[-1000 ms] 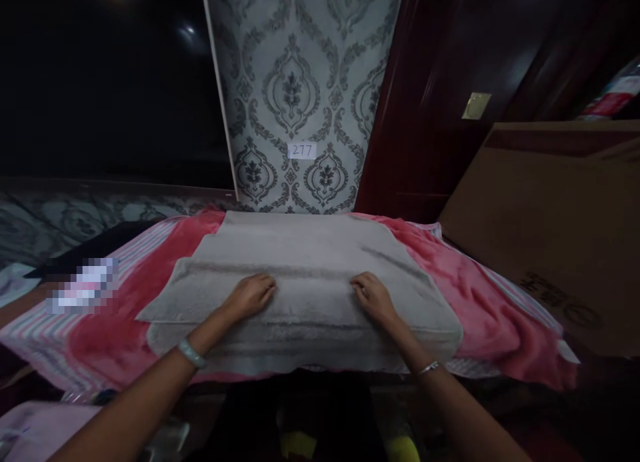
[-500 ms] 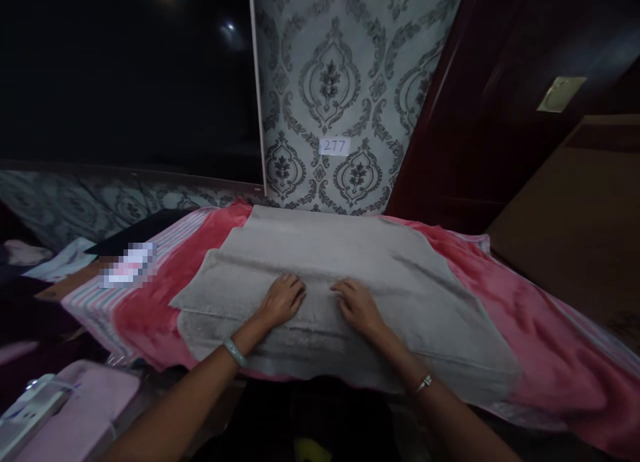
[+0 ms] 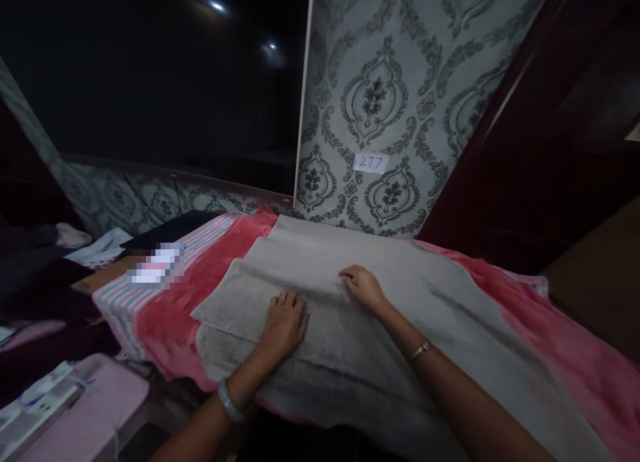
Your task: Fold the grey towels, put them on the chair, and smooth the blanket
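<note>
A grey plush cloth [image 3: 320,255] lies spread with soft folds and stepped edges over a red plush blanket [image 3: 225,249]. My left hand [image 3: 284,323] rests on the middle of the grey cloth, its fingers stretched forward and lying on the fabric. Up and to the right of it, my right hand [image 3: 365,289] is over the same cloth with thumb and fingers drawn together in a pinch. What sits between those fingertips, if anything, is too small to make out. A crease runs across the cloth beside both hands.
Behind the cloth is a patterned wall with a paper label [image 3: 371,163] reading 277. A large dark screen [image 3: 175,89] hangs at left. A striped fabric edge [image 3: 125,295] and a blurred-out item lie at left, with a pink padded object [image 3: 107,395] below. A brown panel [image 3: 600,269] stands at right.
My view has turned so that the scene shifts right. My right hand has moved away across the cloth and its fingers have drawn together. My left hand has slid slightly nearer to me.
</note>
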Action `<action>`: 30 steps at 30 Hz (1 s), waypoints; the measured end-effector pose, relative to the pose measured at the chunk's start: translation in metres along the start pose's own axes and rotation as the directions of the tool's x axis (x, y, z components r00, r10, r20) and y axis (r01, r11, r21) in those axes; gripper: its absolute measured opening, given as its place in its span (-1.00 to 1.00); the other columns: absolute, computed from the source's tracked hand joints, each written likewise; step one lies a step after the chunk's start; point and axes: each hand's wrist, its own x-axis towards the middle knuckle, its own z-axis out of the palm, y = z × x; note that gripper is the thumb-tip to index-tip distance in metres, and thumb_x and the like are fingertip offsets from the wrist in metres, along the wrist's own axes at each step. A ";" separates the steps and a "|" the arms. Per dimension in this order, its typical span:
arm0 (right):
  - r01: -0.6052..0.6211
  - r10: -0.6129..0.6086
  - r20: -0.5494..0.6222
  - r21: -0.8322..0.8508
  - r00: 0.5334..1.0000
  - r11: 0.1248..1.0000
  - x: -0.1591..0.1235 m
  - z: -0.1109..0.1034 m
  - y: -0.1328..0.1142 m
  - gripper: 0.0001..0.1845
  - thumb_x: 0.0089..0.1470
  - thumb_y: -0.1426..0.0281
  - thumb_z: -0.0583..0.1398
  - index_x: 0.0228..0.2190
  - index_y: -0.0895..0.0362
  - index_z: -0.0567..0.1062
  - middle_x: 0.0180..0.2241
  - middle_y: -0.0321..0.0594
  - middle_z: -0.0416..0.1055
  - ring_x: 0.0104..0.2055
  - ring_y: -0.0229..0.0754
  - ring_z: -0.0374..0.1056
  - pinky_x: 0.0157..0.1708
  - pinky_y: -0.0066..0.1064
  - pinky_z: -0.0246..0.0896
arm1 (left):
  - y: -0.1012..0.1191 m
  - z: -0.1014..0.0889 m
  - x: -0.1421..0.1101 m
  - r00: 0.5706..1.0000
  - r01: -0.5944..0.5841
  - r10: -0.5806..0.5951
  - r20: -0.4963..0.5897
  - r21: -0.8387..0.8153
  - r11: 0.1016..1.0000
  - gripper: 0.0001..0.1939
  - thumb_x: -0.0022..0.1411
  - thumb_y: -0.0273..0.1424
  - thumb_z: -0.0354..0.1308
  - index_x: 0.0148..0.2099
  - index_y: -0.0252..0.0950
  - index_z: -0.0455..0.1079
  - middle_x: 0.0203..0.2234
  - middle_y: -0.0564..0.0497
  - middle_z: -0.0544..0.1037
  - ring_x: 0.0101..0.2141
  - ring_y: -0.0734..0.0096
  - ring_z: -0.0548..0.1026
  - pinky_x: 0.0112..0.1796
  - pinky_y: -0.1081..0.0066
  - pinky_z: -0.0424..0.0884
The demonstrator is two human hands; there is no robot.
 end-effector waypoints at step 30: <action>-0.016 0.034 0.204 -0.092 0.978 0.996 0.195 0.092 -0.049 -0.64 0.35 0.25 0.08 -0.08 0.13 0.61 -0.03 -0.06 0.56 0.01 -0.13 0.42 -0.08 -0.44 0.17 | -0.005 0.028 -0.016 0.985 0.164 -0.170 -0.038 -0.135 0.977 -0.40 0.25 -0.20 0.14 0.33 -0.10 0.32 0.37 -0.15 0.21 0.36 -0.35 0.03 0.21 -0.38 0.14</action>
